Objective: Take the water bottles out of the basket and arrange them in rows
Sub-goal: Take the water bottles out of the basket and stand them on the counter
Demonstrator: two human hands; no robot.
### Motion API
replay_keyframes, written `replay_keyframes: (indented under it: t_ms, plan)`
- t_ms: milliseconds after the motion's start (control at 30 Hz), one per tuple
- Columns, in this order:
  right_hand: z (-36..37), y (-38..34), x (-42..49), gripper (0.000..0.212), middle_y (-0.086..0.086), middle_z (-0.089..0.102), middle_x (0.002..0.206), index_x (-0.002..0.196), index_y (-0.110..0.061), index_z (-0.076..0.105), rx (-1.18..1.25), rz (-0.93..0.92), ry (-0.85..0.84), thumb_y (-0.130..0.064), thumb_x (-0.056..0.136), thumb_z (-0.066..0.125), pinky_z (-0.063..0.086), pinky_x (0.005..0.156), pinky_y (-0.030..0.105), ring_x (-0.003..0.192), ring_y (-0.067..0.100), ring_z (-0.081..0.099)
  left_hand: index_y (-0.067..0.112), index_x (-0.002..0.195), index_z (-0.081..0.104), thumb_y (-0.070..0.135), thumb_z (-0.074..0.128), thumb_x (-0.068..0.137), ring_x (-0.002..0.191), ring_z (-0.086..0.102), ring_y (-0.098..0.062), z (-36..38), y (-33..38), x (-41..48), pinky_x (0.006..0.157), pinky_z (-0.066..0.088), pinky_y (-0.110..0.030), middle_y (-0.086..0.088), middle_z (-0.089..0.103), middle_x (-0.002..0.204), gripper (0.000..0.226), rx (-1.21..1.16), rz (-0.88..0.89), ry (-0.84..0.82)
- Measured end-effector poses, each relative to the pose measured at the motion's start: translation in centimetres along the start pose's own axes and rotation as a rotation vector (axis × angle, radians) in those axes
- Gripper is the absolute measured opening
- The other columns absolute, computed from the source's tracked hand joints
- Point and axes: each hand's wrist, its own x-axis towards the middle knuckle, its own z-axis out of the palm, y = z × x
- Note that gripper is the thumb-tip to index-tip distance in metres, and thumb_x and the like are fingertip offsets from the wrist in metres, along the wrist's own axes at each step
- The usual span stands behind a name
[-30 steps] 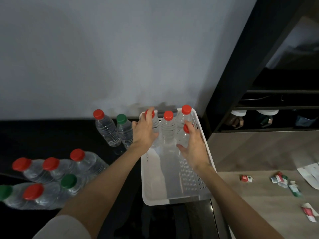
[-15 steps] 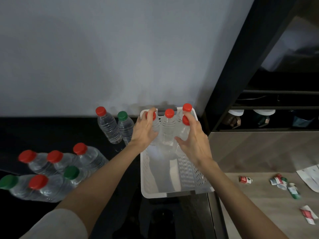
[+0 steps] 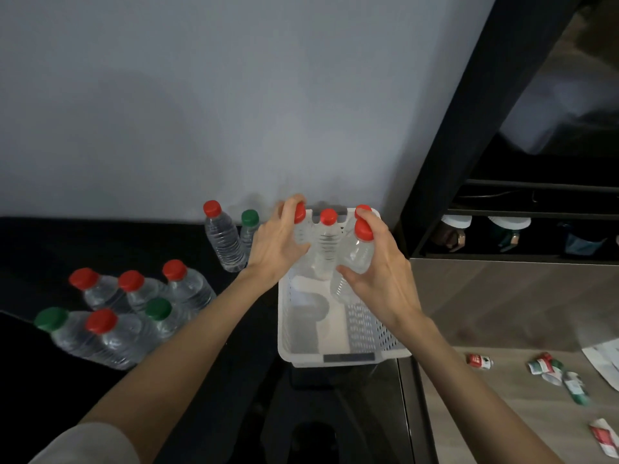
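A white perforated basket (image 3: 368,333) stands on the dark counter against the wall. Several clear red-capped water bottles are in its far end. My left hand (image 3: 278,242) grips the leftmost one (image 3: 300,226) near its neck. My right hand (image 3: 378,272) grips a bottle (image 3: 360,249) that sits raised and tilted above the others. Between my hands stands another red-capped bottle (image 3: 326,242), and a further cap shows behind my right fingers. The near half of the basket holds nothing.
Left of the basket stand a red-capped bottle (image 3: 222,236) and a green-capped bottle (image 3: 249,226). Further left is a group of several bottles (image 3: 134,306) in two rows. Torn labels (image 3: 549,370) lie on the wooden surface at right. Dark shelves (image 3: 522,229) rise at right.
Both hands closed further round their bottles and rose a little. The right-hand bottle lifted and tilted above its neighbours.
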Motion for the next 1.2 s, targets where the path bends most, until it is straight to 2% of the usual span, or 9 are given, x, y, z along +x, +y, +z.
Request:
replay_keyframes:
  t_ms: [167, 267, 333, 467, 633, 767, 933, 1067, 1200]
  plan:
    - [-1.4, -3.4, -0.1, 0.085, -0.003, 0.049, 0.134, 0.141, -0.037, 0.024, -0.013, -0.066, 0.001, -0.028, 0.077, 0.079, 0.046, 0.078, 0.025, 0.103, 0.016, 0.06, 0.03, 0.126, 0.032, 0.015, 0.082, 0.067, 0.093, 0.062, -0.026, -5.5, 2.3, -1.8, 0.078, 0.054, -0.038, -0.003, 0.054, 0.116, 0.078, -0.1, 0.049, 0.072]
    - [-2.0, -5.9, -0.4, 0.089, -0.008, 0.05, 0.133, 0.141, -0.041, 0.02, 0.041, -0.104, 0.022, -0.029, 0.075, 0.08, 0.041, 0.082, 0.023, 0.106, 0.014, 0.058, 0.025, 0.126, 0.038, 0.019, 0.081, 0.07, 0.086, 0.056, -0.015, -9.0, 3.8, -3.7, 0.07, 0.043, -0.016, 0.001, 0.053, 0.106, 0.071, -0.166, 0.059, 0.128]
    - [-2.2, -7.8, -0.9, 0.093, -0.011, 0.049, 0.135, 0.14, -0.046, 0.017, 0.063, -0.136, 0.028, -0.031, 0.074, 0.081, 0.042, 0.084, 0.025, 0.107, 0.012, 0.057, 0.024, 0.122, 0.041, 0.023, 0.082, 0.068, 0.081, 0.053, -0.009, -11.4, 4.3, -5.4, 0.067, 0.04, -0.011, 0.004, 0.054, 0.1, 0.068, -0.211, 0.057, 0.181]
    - [-2.0, -12.1, -2.8, 0.098, -0.011, 0.051, 0.135, 0.138, -0.05, 0.012, 0.024, -0.2, -0.005, -0.035, 0.072, 0.082, 0.041, 0.08, 0.025, 0.097, -0.004, 0.045, 0.027, 0.121, 0.039, 0.018, 0.082, 0.064, 0.078, 0.056, -0.009, -15.4, 3.7, -9.5, 0.066, 0.042, -0.013, 0.007, 0.056, 0.1, 0.072, -0.18, 0.055, 0.23]
    - [-0.1, -17.1, -6.4, 0.1, -0.01, 0.053, 0.133, 0.137, -0.052, 0.01, 0.007, -0.27, -0.124, -0.035, 0.071, 0.083, 0.048, 0.076, 0.028, 0.093, 0.004, 0.057, 0.032, 0.113, 0.034, 0.025, 0.08, 0.067, 0.067, 0.054, -0.005, -19.4, 0.9, -15.8, 0.06, 0.042, -0.019, 0.012, 0.052, 0.086, 0.065, -0.13, -0.019, 0.233]
    - [3.1, -20.2, -9.3, 0.1, -0.01, 0.055, 0.13, 0.14, -0.048, 0.013, 0.005, -0.321, -0.194, -0.037, 0.07, 0.083, 0.054, 0.074, 0.031, 0.084, 0.002, 0.056, 0.03, 0.114, 0.038, 0.022, 0.085, 0.063, 0.074, 0.054, 0.002, -21.6, -2.7, -21.1, 0.063, 0.039, -0.01, 0.015, 0.051, 0.087, 0.07, -0.094, -0.065, 0.206]
    - [8.1, -22.5, -12.5, 0.102, -0.011, 0.053, 0.134, 0.141, -0.047, 0.016, 0.139, -0.271, -0.283, -0.032, 0.068, 0.085, 0.055, 0.085, 0.037, 0.098, 0.002, 0.06, 0.032, 0.115, 0.04, 0.028, 0.086, 0.063, 0.083, 0.061, -0.008, -23.8, -7.2, -26.7, 0.073, 0.055, -0.033, 0.012, 0.058, 0.1, 0.069, -0.095, -0.154, 0.203]
    - [11.6, -22.7, -14.4, 0.1, -0.011, 0.05, 0.139, 0.141, -0.048, 0.016, 0.278, -0.176, -0.329, -0.03, 0.069, 0.084, 0.05, 0.096, 0.037, 0.117, 0.006, 0.055, 0.032, 0.117, 0.039, 0.027, 0.084, 0.065, 0.082, 0.06, -0.006, -24.9, -10.8, -29.7, 0.075, 0.054, -0.034, 0.012, 0.056, 0.1, 0.069, -0.08, -0.214, 0.167]
    - [14.7, -22.0, -15.3, 0.097, -0.008, 0.052, 0.136, 0.143, -0.042, 0.018, 0.263, -0.123, -0.369, -0.025, 0.072, 0.082, 0.051, 0.094, 0.034, 0.114, 0.006, 0.057, 0.03, 0.116, 0.038, 0.024, 0.081, 0.069, 0.08, 0.057, -0.008, -24.4, -14.2, -30.9, 0.075, 0.053, -0.035, 0.011, 0.053, 0.101, 0.063, -0.02, -0.261, 0.14]
